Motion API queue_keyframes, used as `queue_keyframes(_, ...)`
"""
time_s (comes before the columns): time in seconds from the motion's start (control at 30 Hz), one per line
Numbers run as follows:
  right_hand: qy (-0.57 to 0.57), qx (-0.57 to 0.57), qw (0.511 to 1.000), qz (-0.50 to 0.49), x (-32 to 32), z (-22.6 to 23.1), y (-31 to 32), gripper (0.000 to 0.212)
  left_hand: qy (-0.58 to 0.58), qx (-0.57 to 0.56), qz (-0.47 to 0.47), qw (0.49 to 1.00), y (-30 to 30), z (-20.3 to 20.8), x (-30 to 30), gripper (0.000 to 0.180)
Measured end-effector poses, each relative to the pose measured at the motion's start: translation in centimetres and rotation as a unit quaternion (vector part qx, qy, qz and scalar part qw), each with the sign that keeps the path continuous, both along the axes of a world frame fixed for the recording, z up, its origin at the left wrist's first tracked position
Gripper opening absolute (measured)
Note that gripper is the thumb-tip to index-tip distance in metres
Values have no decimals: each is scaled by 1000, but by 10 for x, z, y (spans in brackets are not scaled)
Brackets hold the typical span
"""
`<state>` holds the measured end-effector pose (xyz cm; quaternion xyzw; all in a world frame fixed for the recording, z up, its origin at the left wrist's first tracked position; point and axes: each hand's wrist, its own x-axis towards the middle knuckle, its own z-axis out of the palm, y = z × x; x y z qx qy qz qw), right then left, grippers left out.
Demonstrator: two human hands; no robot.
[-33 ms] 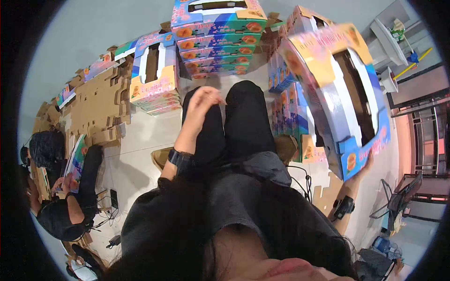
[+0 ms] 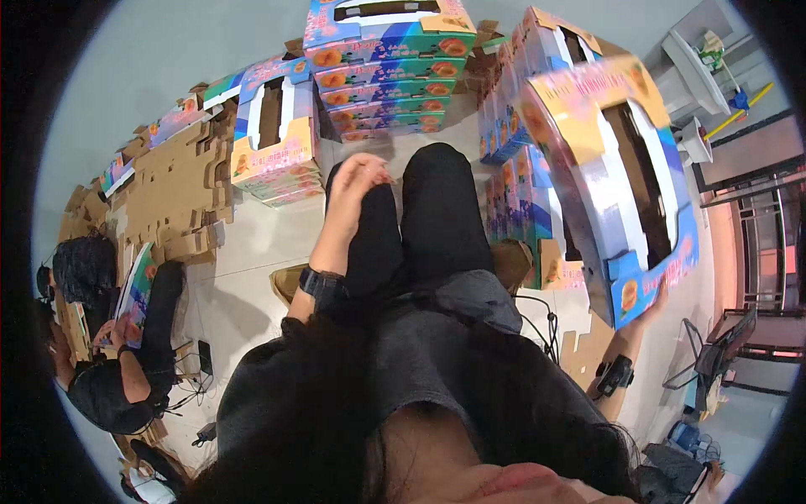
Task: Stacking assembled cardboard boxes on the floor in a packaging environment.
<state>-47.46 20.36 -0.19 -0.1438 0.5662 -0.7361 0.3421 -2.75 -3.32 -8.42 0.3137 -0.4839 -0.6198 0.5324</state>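
On the right, a printed cardboard carton (image 2: 617, 160) in blue, white, pink and peach is held up at a tilt, its long slot facing up. My right hand (image 2: 658, 304) grips its near lower end. Most of those fingers are hidden behind the cardboard. Above my left knee hovers my left hand (image 2: 363, 175), its fingers loosely bent and somewhat apart, with nothing visible in them. Directly ahead stands a tall stack of matching cartons (image 2: 386, 71). Behind and below the raised carton are more stacked cartons (image 2: 525, 197), which it partly covers.
A shorter carton stack (image 2: 273, 134) stands to the left, beside flattened brown cardboard (image 2: 176, 189). At far left another person (image 2: 113, 382) handles a carton. Cables (image 2: 546, 328) lie by my right hip. A folding stand (image 2: 714, 357) and a white sink (image 2: 693, 76) are at right.
The raised carton has shifted slightly down and to the right, still in my right hand. My left hand has drifted a little to the left.
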Motion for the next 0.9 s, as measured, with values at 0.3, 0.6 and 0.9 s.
queue_keyframes(0.3,-107,-1,988,-110,-9,-109,59,65,108,33,157,981,-18,-1,10,18)
queue_keyframes(0.6,-261,20,961,-90,-7,-136,-2,67,66,61,153,984,-3,-4,20,16)
queue_keyframes(0.9,-243,-2,969,-53,-24,-171,-18,61,14,99,149,984,1,-6,20,15)
